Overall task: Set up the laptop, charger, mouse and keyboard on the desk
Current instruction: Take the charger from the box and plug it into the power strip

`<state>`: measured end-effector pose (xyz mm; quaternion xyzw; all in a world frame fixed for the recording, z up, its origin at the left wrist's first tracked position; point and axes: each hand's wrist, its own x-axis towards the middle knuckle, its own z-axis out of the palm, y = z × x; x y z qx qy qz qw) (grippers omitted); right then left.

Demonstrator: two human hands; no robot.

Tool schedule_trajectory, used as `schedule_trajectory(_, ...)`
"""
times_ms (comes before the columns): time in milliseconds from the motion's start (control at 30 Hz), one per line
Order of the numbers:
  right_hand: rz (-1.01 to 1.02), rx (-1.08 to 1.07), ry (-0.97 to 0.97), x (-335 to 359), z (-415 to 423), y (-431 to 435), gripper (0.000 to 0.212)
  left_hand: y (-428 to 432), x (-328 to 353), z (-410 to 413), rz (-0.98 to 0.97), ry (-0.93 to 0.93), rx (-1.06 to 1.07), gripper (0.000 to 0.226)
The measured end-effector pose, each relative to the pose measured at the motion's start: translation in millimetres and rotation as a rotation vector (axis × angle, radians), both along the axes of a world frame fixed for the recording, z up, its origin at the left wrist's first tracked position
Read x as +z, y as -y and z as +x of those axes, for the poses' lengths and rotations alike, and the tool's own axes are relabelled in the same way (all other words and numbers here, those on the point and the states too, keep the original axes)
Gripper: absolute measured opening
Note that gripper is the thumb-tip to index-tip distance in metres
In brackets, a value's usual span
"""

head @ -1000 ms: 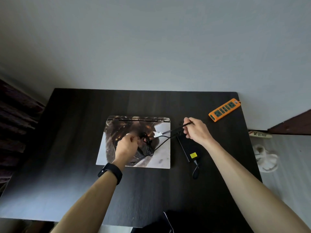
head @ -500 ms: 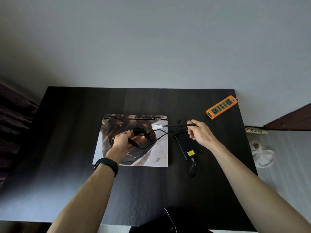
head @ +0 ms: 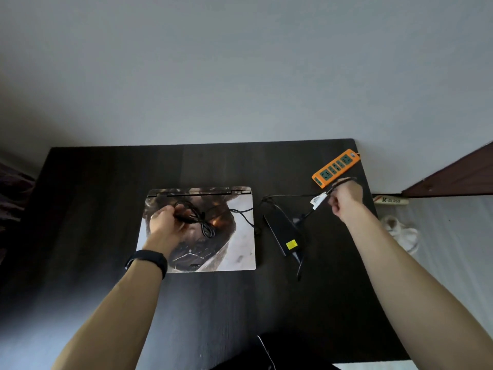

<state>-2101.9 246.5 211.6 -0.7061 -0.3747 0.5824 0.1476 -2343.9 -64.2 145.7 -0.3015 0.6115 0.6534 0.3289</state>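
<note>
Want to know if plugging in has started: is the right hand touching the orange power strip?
Apart. The head view shows dark desk between the right hand, gripping the charger cable, and the orange power strip.

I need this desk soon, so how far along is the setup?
Done: the laptop lies closed on the desk, the charger brick beside it on its right. In hand: the left hand holds coiled cable over the lid; the right hand holds another stretch of cable by the orange power strip, nothing plugged in yet. Left: plugging in, opening the laptop; no mouse or keyboard in view.
</note>
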Motion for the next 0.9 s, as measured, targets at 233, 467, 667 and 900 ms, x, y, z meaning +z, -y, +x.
schedule_trajectory(233, -0.292, -0.243, -0.070, -27, 59, 6, 0.028, -42, 10, 13, 0.036, -0.215, -0.326, 0.034)
schedule_trajectory(467, -0.510, -0.512, -0.292, -62, 100, 12, 0.040, -74, -6, 58, -0.795, -0.549, -1.044, 0.056)
schedule_trajectory(667, -0.534, -0.523, -0.374, -94, 112, 0, 0.035, -118, -18, 138, -0.789, -1.015, -1.369, 0.042)
schedule_trajectory(900, -0.385, -0.350, -0.201, -113, 115, -10, 0.014, -150, -52, 158, -0.921, -0.398, -1.409, 0.064)
